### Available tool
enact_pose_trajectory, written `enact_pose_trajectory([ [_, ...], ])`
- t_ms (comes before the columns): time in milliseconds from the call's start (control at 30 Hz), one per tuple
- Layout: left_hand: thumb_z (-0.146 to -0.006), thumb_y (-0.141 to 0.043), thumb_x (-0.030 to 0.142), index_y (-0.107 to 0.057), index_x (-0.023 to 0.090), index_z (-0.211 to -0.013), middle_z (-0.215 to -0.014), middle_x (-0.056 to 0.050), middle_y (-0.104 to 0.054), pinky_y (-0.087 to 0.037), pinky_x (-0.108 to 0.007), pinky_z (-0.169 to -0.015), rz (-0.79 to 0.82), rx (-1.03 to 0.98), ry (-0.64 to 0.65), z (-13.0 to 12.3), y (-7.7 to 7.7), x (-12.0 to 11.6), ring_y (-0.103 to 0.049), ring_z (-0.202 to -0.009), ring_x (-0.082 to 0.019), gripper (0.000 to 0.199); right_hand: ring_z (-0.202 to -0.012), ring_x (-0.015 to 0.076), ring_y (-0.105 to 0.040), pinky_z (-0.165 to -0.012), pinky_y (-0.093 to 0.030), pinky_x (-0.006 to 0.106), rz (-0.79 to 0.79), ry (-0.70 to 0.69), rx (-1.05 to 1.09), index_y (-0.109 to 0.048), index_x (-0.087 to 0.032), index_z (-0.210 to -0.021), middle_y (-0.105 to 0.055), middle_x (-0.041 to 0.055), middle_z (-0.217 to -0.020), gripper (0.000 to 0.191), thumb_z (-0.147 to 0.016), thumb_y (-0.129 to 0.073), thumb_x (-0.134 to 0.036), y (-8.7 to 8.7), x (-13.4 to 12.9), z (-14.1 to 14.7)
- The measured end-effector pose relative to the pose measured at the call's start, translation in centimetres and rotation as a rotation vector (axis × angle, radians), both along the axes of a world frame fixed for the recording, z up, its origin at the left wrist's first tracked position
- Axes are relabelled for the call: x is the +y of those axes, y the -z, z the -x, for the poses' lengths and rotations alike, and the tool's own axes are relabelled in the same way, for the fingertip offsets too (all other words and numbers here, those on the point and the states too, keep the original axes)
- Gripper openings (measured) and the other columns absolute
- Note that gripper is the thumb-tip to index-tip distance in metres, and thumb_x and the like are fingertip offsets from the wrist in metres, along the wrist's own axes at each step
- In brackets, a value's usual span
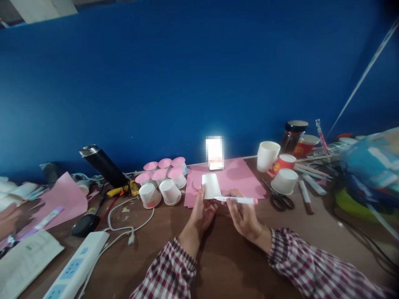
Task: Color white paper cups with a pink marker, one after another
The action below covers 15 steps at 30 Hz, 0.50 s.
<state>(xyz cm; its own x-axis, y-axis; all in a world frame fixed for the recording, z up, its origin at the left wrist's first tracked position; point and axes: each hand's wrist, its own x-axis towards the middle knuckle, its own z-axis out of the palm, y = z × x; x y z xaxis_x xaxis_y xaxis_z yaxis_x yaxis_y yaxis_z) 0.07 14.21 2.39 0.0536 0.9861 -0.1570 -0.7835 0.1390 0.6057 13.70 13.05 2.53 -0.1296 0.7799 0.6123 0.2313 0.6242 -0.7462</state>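
My left hand (202, 211) is closed round a white paper cup (211, 186), held over the front edge of the pink paper sheets (237, 176). In my right hand (245, 216) is a white marker (240, 200) with a reddish end pointing right. The marker's other end lies close to the cup's lower right side; whether it touches the cup I cannot tell. A bright phone screen (215, 153) stands upright behind the cup, its picture blurred out. Several paper cups with pink tops (160, 174) are grouped to the left, along with two white cups (170, 192) in front.
At right are black scissors (281, 202), an upturned white cup (284, 181), markers (306, 197) and a lidded jar (293, 135). A black flask (104, 166), white cable (132, 228) and power strip (76, 265) occupy the left. Another person's hand (8, 222) shows at the left edge.
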Motion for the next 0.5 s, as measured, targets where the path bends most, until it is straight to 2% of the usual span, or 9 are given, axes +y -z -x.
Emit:
enact_pose_trajectory([
  [167, -0.085, -0.071, 0.046, -0.071, 0.014, -0.094, -0.080, -0.005, -0.073, -0.048, -0.028, -0.072, -0.042, 0.057, 0.038, -0.17, 0.11, -0.14, -0.063, -0.068, -0.015, 0.033, -0.065, 0.0179, -0.063, -0.067, -0.049, 0.030, -0.022, 0.029, -0.035, -0.060, -0.022, -0.088, -0.065, 0.0024, -0.072, 0.029, -0.104, -0.039, -0.035, -0.62, -0.04, -0.08],
  [400, -0.082, -0.075, 0.045, -0.070, 0.016, -0.094, -0.088, -0.005, -0.073, -0.050, -0.029, -0.079, -0.039, 0.057, 0.022, -0.17, 0.43, 0.02, -0.066, -0.080, -0.017, 0.031, -0.064, 0.0183, -0.062, -0.066, -0.049, 0.032, -0.069, 0.020, -0.099, -0.060, -0.021, -0.090, -0.065, 0.0038, -0.072, 0.030, -0.105, -0.038, -0.033, -0.77, -0.07, -0.19],
  [500, -0.080, -0.077, 0.045, -0.069, 0.015, -0.095, -0.090, -0.005, -0.072, -0.050, -0.029, -0.077, -0.040, 0.056, 0.004, -0.20, 0.44, -0.01, -0.066, -0.080, -0.017, 0.035, -0.066, 0.0193, -0.062, -0.067, -0.050, 0.033, -0.079, 0.029, -0.119, -0.060, -0.021, -0.090, -0.065, 0.0047, -0.073, 0.030, -0.105, -0.037, -0.034, -0.70, -0.01, -0.19],
])
